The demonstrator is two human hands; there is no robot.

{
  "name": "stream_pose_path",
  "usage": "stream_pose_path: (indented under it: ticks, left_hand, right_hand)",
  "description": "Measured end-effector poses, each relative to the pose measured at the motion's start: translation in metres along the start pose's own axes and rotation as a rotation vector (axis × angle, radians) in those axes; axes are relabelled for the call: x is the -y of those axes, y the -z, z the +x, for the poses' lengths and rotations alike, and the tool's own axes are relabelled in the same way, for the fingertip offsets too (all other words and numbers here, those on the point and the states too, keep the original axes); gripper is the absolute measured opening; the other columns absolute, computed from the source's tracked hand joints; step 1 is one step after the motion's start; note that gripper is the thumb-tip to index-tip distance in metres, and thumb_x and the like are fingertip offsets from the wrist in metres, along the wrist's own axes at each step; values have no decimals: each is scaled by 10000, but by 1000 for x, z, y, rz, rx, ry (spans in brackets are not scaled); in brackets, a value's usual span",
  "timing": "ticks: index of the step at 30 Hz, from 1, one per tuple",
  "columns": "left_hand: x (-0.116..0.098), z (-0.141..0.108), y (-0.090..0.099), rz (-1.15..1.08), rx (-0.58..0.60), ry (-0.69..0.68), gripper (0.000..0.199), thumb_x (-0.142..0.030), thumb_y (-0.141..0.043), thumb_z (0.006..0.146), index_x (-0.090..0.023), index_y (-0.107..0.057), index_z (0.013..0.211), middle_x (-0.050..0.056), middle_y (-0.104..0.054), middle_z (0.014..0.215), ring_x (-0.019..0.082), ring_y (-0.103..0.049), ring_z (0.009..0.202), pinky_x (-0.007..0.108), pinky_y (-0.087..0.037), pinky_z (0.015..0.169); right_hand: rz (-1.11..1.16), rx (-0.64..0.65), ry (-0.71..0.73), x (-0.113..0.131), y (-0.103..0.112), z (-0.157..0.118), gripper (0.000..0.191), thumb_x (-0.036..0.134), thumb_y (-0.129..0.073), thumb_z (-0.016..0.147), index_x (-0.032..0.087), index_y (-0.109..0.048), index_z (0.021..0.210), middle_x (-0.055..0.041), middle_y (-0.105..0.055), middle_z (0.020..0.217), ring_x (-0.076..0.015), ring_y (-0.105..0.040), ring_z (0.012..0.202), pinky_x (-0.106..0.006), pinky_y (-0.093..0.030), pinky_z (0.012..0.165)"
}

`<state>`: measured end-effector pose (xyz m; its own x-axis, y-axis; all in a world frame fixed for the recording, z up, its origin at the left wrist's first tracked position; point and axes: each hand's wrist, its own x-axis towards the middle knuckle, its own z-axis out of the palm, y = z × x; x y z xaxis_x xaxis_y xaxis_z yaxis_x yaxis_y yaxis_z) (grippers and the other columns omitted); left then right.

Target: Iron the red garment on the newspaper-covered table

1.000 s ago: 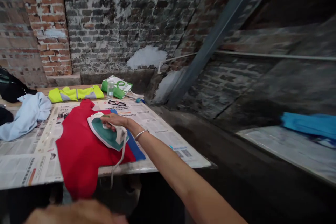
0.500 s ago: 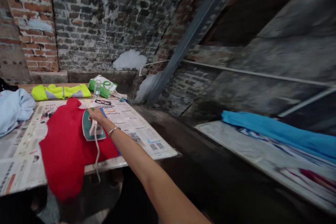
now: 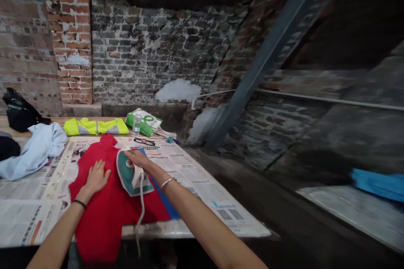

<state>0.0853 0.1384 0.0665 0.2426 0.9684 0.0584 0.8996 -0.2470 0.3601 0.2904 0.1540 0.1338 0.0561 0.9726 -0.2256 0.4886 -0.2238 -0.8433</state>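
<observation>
The right hand (image 3: 135, 160) is closed around the white handle of a green-and-white steam iron (image 3: 125, 174), which rests on a red cloth (image 3: 102, 229) with its tip pointing away from the person. The left hand (image 3: 96, 176) lies open and flat on the same cloth, fingers spread, just left of the iron. The iron probably feels fairly heavy and rigid, so the handle is the place to take it (the metal plate underneath may be hot). Its white cord (image 3: 141, 218) runs from the rear of the iron toward the person and drops over the table edge. The cloth looks soft and limp, and may slide on the newspaper (image 3: 202, 193) beneath it, so an open palm can steady it well. Ahead of the right hand lie glasses (image 3: 142, 141), a water bottle (image 3: 136, 122) and a green bag (image 3: 143, 122). Ahead of the left hand is a yellow safety vest (image 3: 94, 126), and farther left a pale blue shirt (image 3: 34, 155).
</observation>
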Motion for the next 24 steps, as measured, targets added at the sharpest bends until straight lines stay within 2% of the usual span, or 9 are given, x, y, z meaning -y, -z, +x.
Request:
stream_pose_path:
  ticks: [2,4,8,11,16,20,24]
  left_hand:
    - [5,24,-11,35,13,-24,593,-396,-434,1014,-182,-484,1565,134,-379,1700,318,-288,1609,568,-233,1308]
    - [12,36,-20,61,19,-19,627,-455,-461,1005,-203,-476,1579,120,-358,1711,332,-245,1622,583,-177,1318]
    - [23,43,-33,171,0,66,757,-643,-423,992,-228,-418,1625,142,-274,1743,394,-186,1629,609,-169,1309]
    - [26,45,-37,226,-5,76,775,-703,-383,984,-278,-406,1632,118,-278,1748,394,-196,1627,598,-182,1308]
    - [25,44,-38,228,0,71,787,-711,-354,986,-274,-388,1640,117,-268,1754,400,-189,1628,606,-187,1303]
    - [26,42,-37,219,12,68,787,-698,-351,990,-258,-385,1642,123,-261,1756,400,-178,1631,603,-172,1308]
    - [24,43,-37,225,-21,49,777,-669,-383,995,-224,-407,1631,141,-290,1742,406,-202,1624,613,-194,1302]
  right_hand:
    - [-15,-20,-45,-1,0,9,523,340,-488,1092,210,-523,586,15,-529,445,-136,-517,402,-241,-475,518]
    - [-35,-51,-73,-1,3,19,516,337,-496,1090,209,-526,591,10,-556,471,-134,-527,413,-237,-467,515]
    - [-78,-101,-97,-5,23,38,531,332,-494,1090,215,-520,573,0,-524,437,-142,-532,410,-234,-446,495]
    - [-86,-126,-116,-17,44,38,519,322,-491,1093,220,-513,585,5,-513,429,-135,-527,400,-221,-437,479]
    - [-64,-102,-101,-46,62,3,483,350,-517,1083,217,-498,620,20,-531,440,-123,-522,396,-205,-443,454]
    - [-26,-35,-59,-66,59,-33,471,362,-531,1074,222,-467,630,34,-538,461,-110,-498,373,-209,-427,422]
    - [-6,-27,-68,-65,53,-41,441,338,-556,1060,225,-462,645,53,-529,459,-100,-480,359,-199,-417,407]
